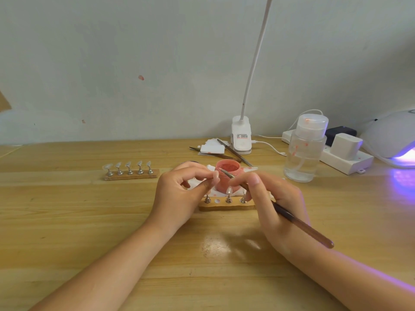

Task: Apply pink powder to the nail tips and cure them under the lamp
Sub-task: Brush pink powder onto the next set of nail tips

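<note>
Holding a brush (292, 217) in a pen grip, the right hand (278, 205) has thumb and fingers curled round the shaft; the long axis runs from the near-right handle end up to the far-left, with the tip pointing into the open mouth of the pink powder jar (226, 176). Left hand (179, 194) pinches a nail tip (216, 176) between thumb and forefinger, just left of the jar rim and close to the brush tip. Jar stands on a white tissue (197, 184) at the middle of the wooden table (89, 221). Just near of the jar lies a wooden stand (226, 204) with metal pegs, long axis left to right. A second stand (131, 172) with five clear tips sits well apart to the left. Far right: curing lamp (390, 138), glowing violet at its opening. Clear pump bottle (303, 153) stands right of the jar; two spare brushes (233, 153) lie beyond it.
</note>
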`<state>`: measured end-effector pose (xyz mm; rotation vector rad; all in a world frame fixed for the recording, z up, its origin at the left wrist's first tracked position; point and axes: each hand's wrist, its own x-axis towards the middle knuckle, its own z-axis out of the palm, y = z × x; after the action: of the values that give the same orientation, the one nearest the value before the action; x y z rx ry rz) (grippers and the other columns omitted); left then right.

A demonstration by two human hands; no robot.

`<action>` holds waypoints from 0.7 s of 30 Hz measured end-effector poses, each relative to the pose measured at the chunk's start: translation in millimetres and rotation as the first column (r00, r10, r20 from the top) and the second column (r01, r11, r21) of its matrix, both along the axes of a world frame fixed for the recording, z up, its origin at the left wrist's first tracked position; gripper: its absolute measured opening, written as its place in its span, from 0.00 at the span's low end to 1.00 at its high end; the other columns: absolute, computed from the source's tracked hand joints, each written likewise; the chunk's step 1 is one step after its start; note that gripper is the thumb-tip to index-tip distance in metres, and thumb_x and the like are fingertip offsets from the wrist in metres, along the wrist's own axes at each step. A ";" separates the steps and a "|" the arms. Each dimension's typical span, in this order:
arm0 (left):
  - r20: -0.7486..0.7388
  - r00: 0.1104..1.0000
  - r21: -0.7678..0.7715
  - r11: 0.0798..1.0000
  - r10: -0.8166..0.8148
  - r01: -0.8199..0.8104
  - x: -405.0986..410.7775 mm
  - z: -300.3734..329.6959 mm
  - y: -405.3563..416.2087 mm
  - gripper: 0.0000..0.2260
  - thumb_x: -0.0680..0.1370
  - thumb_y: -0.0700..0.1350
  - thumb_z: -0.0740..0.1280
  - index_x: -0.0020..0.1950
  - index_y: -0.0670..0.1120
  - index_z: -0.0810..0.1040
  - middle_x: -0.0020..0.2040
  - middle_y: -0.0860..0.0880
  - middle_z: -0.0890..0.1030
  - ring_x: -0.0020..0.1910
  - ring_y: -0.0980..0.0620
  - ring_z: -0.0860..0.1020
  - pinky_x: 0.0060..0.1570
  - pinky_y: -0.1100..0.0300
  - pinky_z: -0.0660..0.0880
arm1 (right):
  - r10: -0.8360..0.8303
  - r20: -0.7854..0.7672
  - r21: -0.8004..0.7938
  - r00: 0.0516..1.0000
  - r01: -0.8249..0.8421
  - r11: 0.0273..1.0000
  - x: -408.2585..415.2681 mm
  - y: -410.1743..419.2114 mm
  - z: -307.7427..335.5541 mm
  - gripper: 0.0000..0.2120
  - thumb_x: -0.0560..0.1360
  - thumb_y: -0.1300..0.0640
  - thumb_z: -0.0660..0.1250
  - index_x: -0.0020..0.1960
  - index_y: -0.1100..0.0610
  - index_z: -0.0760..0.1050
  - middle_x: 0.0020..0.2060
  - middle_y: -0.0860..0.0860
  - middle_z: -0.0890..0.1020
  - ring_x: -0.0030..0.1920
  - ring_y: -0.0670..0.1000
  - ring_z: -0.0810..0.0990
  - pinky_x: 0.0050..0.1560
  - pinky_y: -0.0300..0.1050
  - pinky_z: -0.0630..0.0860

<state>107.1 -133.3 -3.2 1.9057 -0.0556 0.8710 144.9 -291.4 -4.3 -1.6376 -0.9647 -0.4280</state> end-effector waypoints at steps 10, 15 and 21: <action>0.017 0.999 0.041 0.999 0.035 -0.036 -0.3 0.5 -2.5 0.11 0.68 0.38 0.73 0.36 0.55 0.80 0.37 0.56 0.79 0.39 0.64 0.74 0.35 0.71 0.64 | -0.006 -0.013 -0.010 1.000 0.006 1.000 2.3 -0.7 -3.3 0.22 0.77 0.47 0.52 0.39 0.55 0.80 0.37 0.42 0.82 0.39 0.44 0.79 0.41 0.41 0.73; 0.003 0.999 0.030 0.999 0.044 -0.044 -0.7 0.6 -2.7 0.10 0.68 0.39 0.73 0.36 0.55 0.80 0.38 0.56 0.78 0.39 0.65 0.74 0.35 0.72 0.64 | -0.031 0.089 0.016 0.996 0.030 0.999 3.5 -1.7 -2.3 0.20 0.78 0.49 0.54 0.38 0.56 0.80 0.35 0.44 0.81 0.38 0.44 0.78 0.40 0.40 0.73; 0.007 0.999 0.051 0.997 0.051 -0.051 -1.5 0.3 -2.2 0.13 0.68 0.37 0.73 0.37 0.56 0.81 0.36 0.56 0.77 0.39 0.65 0.73 0.35 0.72 0.64 | -0.028 0.132 -0.007 0.991 0.029 1.000 6.2 -2.5 -2.4 0.23 0.79 0.47 0.52 0.35 0.55 0.79 0.32 0.39 0.77 0.35 0.38 0.75 0.37 0.34 0.69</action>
<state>105.6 -135.4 -2.9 1.9595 -0.0329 0.9178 151.1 -293.9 -6.7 -1.6483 -1.0437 -0.5581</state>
